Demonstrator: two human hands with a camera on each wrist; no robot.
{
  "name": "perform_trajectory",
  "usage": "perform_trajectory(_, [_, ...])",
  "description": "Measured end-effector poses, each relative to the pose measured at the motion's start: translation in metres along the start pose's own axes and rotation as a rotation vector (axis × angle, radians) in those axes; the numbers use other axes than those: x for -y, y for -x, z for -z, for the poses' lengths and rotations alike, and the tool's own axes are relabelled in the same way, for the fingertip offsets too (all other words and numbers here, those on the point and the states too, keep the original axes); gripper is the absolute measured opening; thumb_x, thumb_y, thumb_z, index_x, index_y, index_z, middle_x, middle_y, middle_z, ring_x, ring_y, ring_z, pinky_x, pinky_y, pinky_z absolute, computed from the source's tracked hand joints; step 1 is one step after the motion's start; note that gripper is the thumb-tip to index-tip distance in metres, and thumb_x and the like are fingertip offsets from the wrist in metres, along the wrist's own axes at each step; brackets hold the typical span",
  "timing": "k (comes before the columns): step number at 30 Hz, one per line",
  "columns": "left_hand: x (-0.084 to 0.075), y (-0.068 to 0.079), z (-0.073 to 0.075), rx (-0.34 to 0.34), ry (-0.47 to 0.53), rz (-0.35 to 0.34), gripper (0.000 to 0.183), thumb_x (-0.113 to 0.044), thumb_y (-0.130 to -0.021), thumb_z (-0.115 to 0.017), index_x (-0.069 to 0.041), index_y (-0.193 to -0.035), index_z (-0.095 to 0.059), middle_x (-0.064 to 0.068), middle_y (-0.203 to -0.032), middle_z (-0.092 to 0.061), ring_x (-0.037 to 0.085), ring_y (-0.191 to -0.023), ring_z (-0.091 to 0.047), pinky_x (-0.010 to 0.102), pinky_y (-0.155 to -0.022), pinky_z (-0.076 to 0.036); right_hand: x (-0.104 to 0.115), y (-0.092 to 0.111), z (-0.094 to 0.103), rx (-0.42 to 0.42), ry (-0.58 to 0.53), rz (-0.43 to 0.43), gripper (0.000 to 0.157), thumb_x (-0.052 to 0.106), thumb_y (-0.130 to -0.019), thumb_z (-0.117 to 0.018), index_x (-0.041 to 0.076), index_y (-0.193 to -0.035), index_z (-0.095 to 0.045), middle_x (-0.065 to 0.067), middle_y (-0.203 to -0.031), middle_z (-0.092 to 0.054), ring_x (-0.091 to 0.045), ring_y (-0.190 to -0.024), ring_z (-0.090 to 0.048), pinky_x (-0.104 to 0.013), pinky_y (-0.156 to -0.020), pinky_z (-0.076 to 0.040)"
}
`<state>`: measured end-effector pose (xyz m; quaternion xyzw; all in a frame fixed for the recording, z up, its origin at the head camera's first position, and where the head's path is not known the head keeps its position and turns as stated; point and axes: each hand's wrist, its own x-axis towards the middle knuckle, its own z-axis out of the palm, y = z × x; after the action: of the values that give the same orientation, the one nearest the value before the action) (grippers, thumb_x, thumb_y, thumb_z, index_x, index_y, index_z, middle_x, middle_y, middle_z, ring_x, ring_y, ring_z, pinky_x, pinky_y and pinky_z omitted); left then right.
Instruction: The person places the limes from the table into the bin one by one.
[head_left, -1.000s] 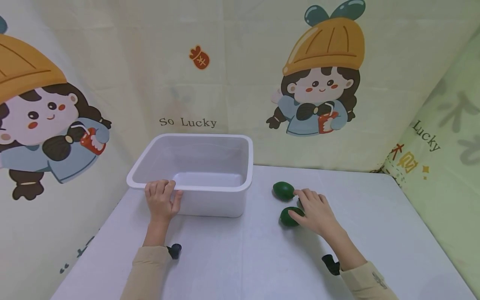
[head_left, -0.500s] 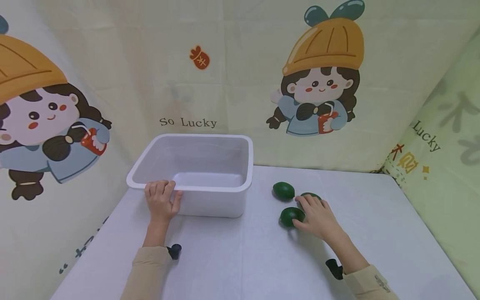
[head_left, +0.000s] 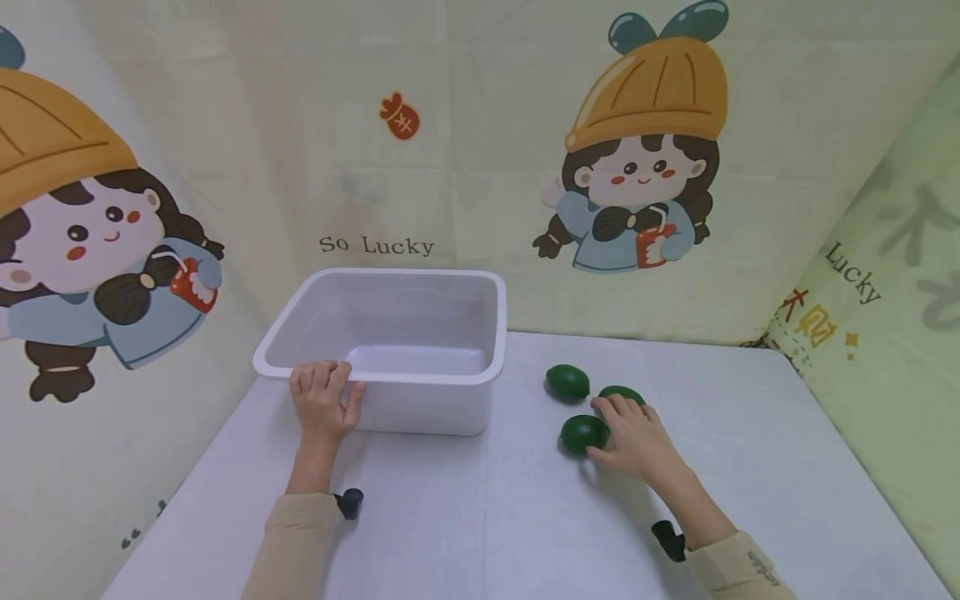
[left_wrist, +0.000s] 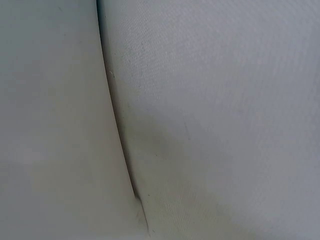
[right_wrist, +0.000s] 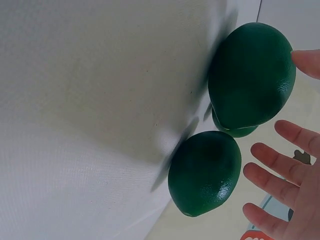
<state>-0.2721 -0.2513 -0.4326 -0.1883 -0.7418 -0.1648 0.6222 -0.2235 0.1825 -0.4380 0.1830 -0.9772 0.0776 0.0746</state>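
Observation:
My left hand (head_left: 321, 402) grips the near rim of a white plastic bin (head_left: 420, 407), fingers over the edge and thumb on the outer side. Three dark green limes lie on the table to the right of the bin: a back-left lime (head_left: 567, 382), a near lime (head_left: 583, 435) and a back-right lime (head_left: 622, 393) partly covered by fingers. My right hand (head_left: 637, 437) hovers at the limes, its thumb tip beside the near one. In the right wrist view, the right hand (right_wrist: 300, 195) has its fingers spread, with the thumb tip at the edge of the larger-looking lime (right_wrist: 252, 75).
The white table (head_left: 517, 517) runs back to a cream cloth backdrop (head_left: 487, 208) printed with cartoon figures. More printed cloth hangs at both sides. The left wrist view holds only a pale surface (left_wrist: 50, 125) with a curved edge beside white textured cloth (left_wrist: 240, 100).
My right hand has shifted slightly right, its thumb drawing back off the near lime and its index finger away from the back-left one. The back-right lime has come into view. The left hand stays put.

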Motion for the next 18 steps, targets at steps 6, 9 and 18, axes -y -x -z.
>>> perform_trajectory(6, [0.0000, -0.0008, -0.0002, -0.001, 0.000, 0.000, 0.048, -0.046, -0.091, -0.040, -0.002, -0.082, -0.054, 0.015, -0.075, -0.048, 0.035, -0.072, -0.040, 0.049, -0.071, -0.027, -0.0009, -0.0004, -0.0023, 0.015, 0.012, -0.003, 0.066, 0.042, -0.070, -0.071, 0.007, -0.122, -0.049, -0.013, -0.118, -0.051, -0.035, -0.111, -0.047, -0.058, -0.088, -0.034])
perform_trajectory(9, [0.0003, -0.0011, -0.0005, -0.001, 0.004, -0.001, 0.047, -0.046, -0.091, -0.040, -0.002, -0.082, -0.054, 0.015, -0.075, -0.048, 0.035, -0.072, -0.040, 0.049, -0.071, -0.027, -0.0009, -0.0010, -0.0028, 0.022, 0.014, -0.009, 0.068, 0.042, -0.070, -0.071, 0.006, -0.122, -0.049, -0.014, -0.118, -0.050, -0.036, -0.111, -0.047, -0.059, -0.088, -0.034])
perform_trajectory(18, [0.0009, -0.0016, -0.0002, 0.009, -0.001, 0.003, 0.048, -0.046, -0.091, -0.040, -0.001, -0.082, -0.054, 0.016, -0.075, -0.049, 0.035, -0.073, -0.040, 0.049, -0.071, -0.027, 0.0010, -0.0031, -0.0042, 0.053, 0.028, -0.018, 0.070, 0.042, -0.069, -0.072, 0.004, -0.123, -0.048, -0.016, -0.118, -0.050, -0.037, -0.111, -0.048, -0.060, -0.088, -0.034])
